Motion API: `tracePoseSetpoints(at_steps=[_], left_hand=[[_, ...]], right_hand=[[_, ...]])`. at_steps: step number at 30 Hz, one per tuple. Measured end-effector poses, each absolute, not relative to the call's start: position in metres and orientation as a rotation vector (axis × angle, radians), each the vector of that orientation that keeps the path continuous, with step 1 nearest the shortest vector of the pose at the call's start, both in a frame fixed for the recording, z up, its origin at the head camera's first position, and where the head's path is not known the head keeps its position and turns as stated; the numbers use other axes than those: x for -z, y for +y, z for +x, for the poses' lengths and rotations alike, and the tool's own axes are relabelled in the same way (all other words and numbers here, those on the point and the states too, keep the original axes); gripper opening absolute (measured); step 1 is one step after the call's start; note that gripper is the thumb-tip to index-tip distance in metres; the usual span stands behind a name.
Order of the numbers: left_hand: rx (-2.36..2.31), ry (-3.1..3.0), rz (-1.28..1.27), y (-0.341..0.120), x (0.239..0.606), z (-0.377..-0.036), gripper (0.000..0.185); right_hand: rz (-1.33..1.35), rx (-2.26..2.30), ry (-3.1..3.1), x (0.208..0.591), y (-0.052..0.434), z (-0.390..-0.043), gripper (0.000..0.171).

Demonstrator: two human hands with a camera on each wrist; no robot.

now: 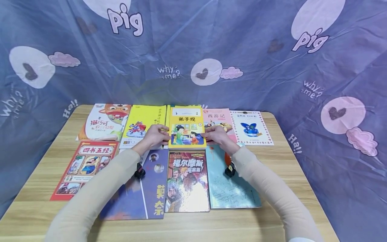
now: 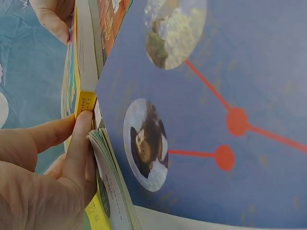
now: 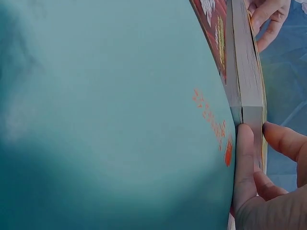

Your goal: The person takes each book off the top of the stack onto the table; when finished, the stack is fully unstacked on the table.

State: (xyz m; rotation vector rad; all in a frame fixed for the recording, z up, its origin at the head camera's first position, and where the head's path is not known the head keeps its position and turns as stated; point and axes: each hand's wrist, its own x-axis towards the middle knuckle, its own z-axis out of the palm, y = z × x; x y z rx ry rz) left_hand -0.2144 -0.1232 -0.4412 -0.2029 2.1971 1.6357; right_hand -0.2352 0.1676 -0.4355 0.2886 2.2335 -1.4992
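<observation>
A yellow picture-covered book [image 1: 186, 136] lies face up in the middle of the back row, its lower edge just behind a dark red comic-style book [image 1: 187, 181]. My left hand [image 1: 156, 135] pinches its left side; in the left wrist view thumb and fingers [image 2: 79, 136] are at the yellow spine corner. On the opposite side my right hand [image 1: 218, 136] pinches the page edge; the right wrist view shows its fingers [image 3: 245, 148] against the white page block [image 3: 253, 91]. Edges of another cover peek out behind the yellow book's top. Both forearms pass over front-row books.
Flanking it at the back are a bright yellow book [image 1: 145, 116], a pink book [image 1: 223, 116], a white-covered book [image 1: 254, 127] and a cat-picture book [image 1: 105, 124]. In front lie red [image 1: 75, 168], purple [image 1: 133, 201] and teal [image 1: 235, 195] books. Blue patterned cloth [image 1: 181, 40] hangs behind the wooden table [image 1: 284, 201].
</observation>
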Motion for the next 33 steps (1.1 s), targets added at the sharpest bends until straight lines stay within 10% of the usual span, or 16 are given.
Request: tracePoseSetpoints(at_steps=[33], left_hand=[[-1.429, 2.470, -0.166, -0.127, 0.436, -0.206, 0.050]], right_hand=[[0.303, 1.789, 1.924, 0.413, 0.181, -0.243, 0.048]])
